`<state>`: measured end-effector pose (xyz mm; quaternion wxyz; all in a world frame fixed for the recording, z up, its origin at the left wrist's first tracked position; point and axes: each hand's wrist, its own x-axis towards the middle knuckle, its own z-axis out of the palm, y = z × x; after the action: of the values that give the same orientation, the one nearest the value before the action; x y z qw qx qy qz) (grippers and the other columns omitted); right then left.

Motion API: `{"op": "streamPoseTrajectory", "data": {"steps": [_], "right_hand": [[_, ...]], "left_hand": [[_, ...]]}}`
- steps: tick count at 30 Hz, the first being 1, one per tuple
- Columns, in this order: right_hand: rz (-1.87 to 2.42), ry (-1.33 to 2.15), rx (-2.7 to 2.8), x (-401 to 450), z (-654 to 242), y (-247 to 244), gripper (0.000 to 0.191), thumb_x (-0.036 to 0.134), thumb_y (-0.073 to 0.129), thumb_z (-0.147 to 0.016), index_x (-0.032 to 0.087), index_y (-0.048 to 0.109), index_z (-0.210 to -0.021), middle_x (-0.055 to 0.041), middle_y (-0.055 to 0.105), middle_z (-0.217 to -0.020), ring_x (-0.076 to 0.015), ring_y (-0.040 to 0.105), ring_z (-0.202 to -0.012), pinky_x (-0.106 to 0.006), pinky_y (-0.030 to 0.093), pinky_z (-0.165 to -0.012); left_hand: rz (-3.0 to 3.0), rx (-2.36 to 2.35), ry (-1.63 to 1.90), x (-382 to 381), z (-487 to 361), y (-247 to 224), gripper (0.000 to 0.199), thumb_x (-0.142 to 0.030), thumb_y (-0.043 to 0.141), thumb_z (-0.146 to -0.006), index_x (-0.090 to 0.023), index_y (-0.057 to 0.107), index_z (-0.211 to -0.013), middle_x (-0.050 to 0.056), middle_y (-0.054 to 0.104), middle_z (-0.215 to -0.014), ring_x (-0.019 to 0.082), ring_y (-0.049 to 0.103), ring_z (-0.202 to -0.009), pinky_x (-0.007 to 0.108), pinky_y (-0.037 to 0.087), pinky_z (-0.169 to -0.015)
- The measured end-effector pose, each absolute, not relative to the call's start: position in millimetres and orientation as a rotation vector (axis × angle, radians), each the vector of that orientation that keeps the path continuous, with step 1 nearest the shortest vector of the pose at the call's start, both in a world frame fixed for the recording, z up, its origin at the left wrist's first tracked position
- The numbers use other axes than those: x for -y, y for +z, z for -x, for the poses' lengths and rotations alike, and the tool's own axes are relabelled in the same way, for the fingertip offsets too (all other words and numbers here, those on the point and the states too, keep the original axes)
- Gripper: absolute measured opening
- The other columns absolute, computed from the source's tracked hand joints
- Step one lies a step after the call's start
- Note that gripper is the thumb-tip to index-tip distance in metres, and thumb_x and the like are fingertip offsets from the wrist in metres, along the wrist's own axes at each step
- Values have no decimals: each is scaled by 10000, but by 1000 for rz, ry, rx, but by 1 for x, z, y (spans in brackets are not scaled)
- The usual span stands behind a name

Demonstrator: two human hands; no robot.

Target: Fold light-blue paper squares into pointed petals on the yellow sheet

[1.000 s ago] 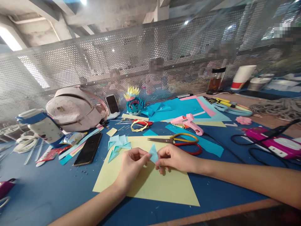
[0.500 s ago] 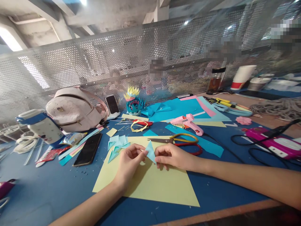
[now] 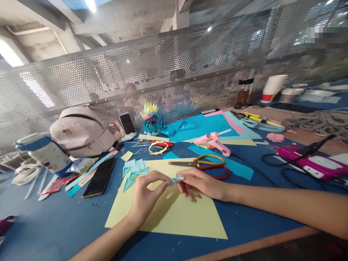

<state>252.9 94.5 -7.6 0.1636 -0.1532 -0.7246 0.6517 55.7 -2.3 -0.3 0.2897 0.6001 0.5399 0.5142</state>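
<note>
A small piece of folded light-blue paper (image 3: pixel 176 179) is pinched between both hands, seen nearly edge-on. My left hand (image 3: pixel 152 186) grips its left end with thumb and forefinger. At its right end, my right hand (image 3: pixel 194 182) holds it, fingers curled beneath. Both hands hover over a sheet of yellow paper (image 3: pixel 176 221). Several folded light-blue paper pieces (image 3: pixel 134 170) lie at that sheet's upper left corner. Just beyond my right hand rest scissors (image 3: pixel 201 162) with yellow and red handles, blades pointing left.
Behind lie a pink glue gun (image 3: pixel 213 142), blue paper sheets (image 3: pixel 206 127), a yellow paper ring (image 3: pixel 158 148) and a layered paper model (image 3: pixel 152 121). Leftward are a phone (image 3: pixel 100 177), a backpack (image 3: pixel 81 130) and a bottle (image 3: pixel 46 154). A magenta power strip (image 3: pixel 307 163) sits right.
The light-blue paper has turned from standing with its point up to lying nearly flat between my fingers. My left hand's wrist has risen slightly, and the whole view has shifted a little.
</note>
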Motion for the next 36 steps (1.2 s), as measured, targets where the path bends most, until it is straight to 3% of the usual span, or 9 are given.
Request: {"op": "streamPoseTrajectory", "data": {"steps": [4,9,13,21,28,36], "right_hand": [[498,1702,1981,-92,-250,-11,524,678,649,-862,158,589,-861,16,566,-686,-92,532,-555,-190,351,-467],[615,1648,1913,-92,-245,-13,498,599,829,-707,154,626,-804,22,589,-648,-110,559,-568,-216,430,-538],[690,1654,1855,-92,-243,-16,487,579,858,-661,153,643,-755,36,567,-557,-99,521,-506,-209,377,-490],[728,1675,1839,-95,-243,-20,478,536,886,-629,154,608,-704,34,569,-543,-97,522,-511,-203,366,-486],[709,1715,1775,-93,-243,-15,489,452,902,-632,166,632,-924,8,670,-741,-120,609,-606,-241,476,-600],[761,1711,1788,-96,-245,-17,484,395,903,-631,162,646,-969,31,622,-687,-136,599,-675,-232,425,-629]], "left_hand": [[-1371,-1456,1336,2,-63,-9,281,-458,759,-783,-193,762,-688,56,746,-670,195,667,-613,276,518,-621],[-1245,-1437,1283,4,-71,-10,332,-504,791,-729,-184,739,-657,38,722,-621,153,633,-560,233,485,-571],[-1212,-1445,1251,4,-73,-9,344,-505,826,-687,-177,734,-640,28,698,-587,124,580,-514,213,426,-519],[-1200,-1451,1238,3,-72,-11,342,-501,825,-690,-169,754,-732,23,699,-620,126,595,-556,213,446,-557],[-1218,-1455,1226,3,-71,-11,285,-451,808,-713,-168,770,-704,33,713,-634,126,591,-567,215,446,-566],[-1212,-1466,1212,4,-72,-11,252,-418,796,-706,-166,786,-721,36,727,-652,126,587,-573,216,439,-568]]}}
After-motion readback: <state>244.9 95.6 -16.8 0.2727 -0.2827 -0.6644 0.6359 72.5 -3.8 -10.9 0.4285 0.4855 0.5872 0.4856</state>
